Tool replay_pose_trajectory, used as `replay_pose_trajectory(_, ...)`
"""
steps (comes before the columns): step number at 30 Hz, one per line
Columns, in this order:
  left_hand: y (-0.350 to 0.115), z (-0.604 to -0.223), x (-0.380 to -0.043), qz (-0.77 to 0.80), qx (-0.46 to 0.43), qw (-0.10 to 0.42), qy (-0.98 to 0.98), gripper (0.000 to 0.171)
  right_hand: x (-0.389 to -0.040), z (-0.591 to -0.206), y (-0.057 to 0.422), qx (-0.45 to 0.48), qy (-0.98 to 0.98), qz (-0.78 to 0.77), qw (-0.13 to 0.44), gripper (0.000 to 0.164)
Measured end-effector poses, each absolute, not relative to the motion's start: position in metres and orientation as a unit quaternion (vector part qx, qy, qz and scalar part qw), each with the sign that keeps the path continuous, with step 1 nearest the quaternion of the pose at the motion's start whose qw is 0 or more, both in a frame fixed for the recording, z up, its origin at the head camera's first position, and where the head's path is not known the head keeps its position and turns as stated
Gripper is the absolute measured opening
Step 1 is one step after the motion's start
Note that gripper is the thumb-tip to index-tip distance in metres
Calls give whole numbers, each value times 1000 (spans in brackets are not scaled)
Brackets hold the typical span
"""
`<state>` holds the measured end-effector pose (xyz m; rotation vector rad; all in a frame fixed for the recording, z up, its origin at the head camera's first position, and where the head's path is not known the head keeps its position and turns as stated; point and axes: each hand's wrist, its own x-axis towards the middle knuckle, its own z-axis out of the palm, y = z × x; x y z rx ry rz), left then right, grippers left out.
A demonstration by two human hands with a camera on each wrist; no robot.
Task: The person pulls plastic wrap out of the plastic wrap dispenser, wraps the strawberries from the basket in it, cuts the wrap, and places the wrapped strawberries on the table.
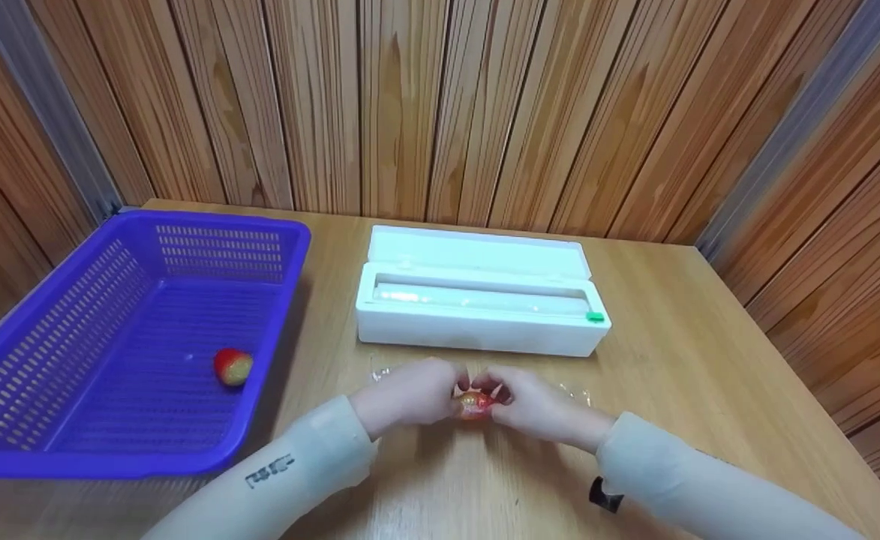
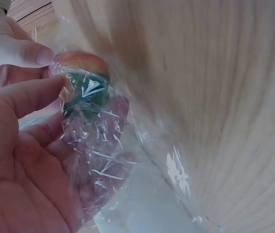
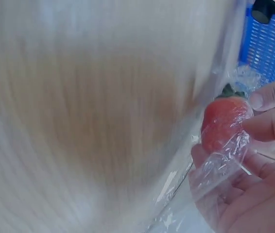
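Note:
A red-and-yellow fruit point(image 1: 475, 406) with a green leafy top sits between my two hands, wrapped in clear plastic film point(image 2: 101, 160). My left hand point(image 1: 423, 391) pinches the film-covered fruit at its left end, thumb by the green top, the other fingers behind the film. From the opposite side, my right hand point(image 1: 536, 403) grips the red end, thumb on the fruit point(image 3: 222, 124) and fingers beneath the film. Crinkled film lies over the left palm in the left wrist view. More film spreads on the table around both hands.
Behind the hands stands a white film box point(image 1: 477, 331), lid point(image 1: 477, 251) raised, a film roll point(image 1: 477, 298) inside and a green slider point(image 1: 595, 317) at its right end. At left, a purple basket point(image 1: 109, 465) holds another red-and-yellow fruit point(image 1: 232, 367). Wooden walls rise behind.

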<state>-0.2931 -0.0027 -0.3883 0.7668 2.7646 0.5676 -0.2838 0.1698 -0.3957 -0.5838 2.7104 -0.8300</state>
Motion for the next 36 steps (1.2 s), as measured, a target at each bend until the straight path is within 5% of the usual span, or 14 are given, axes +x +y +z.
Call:
replay_pose_trajectory(9, -3, -393, -303, 189, 238, 133, 943, 17, -299, -402, 172, -140, 916, -340, 164, 26)
replay_pose_trajectory(17, -4, -392, -305, 132, 260, 63, 955, 21, -306, -403, 176, -110, 928, -329, 135, 17)
replay_pose_trajectory(25, -4, -398, -308, 106, 274, 34, 955, 13, -291, -390, 163, -254, 964, -71, -36, 36)
replay_pose_trajectory(36, -12, -398, -306, 102, 293, 6, 951, 14, -291, -408, 157, -284, 957, -64, -7, 38)
